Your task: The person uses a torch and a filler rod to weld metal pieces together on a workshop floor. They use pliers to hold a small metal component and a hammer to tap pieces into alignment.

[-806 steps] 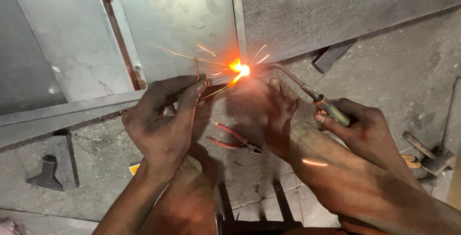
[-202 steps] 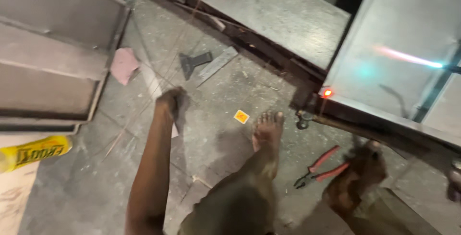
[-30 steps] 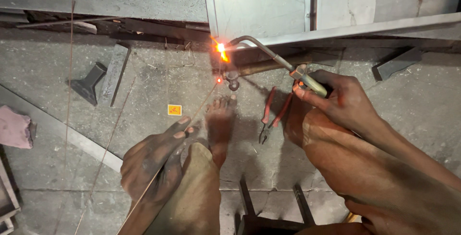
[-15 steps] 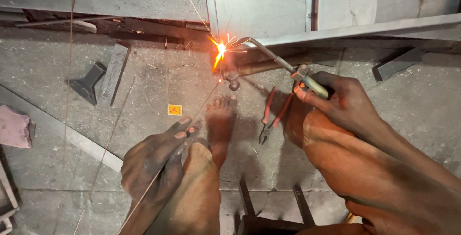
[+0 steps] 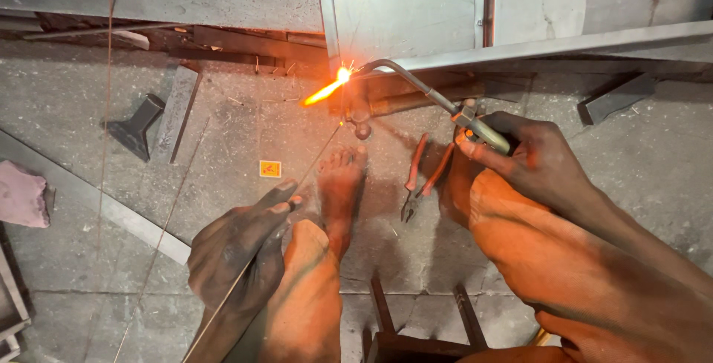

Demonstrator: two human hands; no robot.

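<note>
A curved-neck torch point(image 5: 423, 88) burns orange; a thin filler rod point(image 5: 297, 185) slants toward its flame.

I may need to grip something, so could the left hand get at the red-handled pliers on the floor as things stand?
Probably not freely: the left hand is pinching a thin metal filler rod, and the bare left foot lies between it and the red-handled pliers.

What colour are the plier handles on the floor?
Red, on the pliers lying between the feet; only the head view shows them.
</note>
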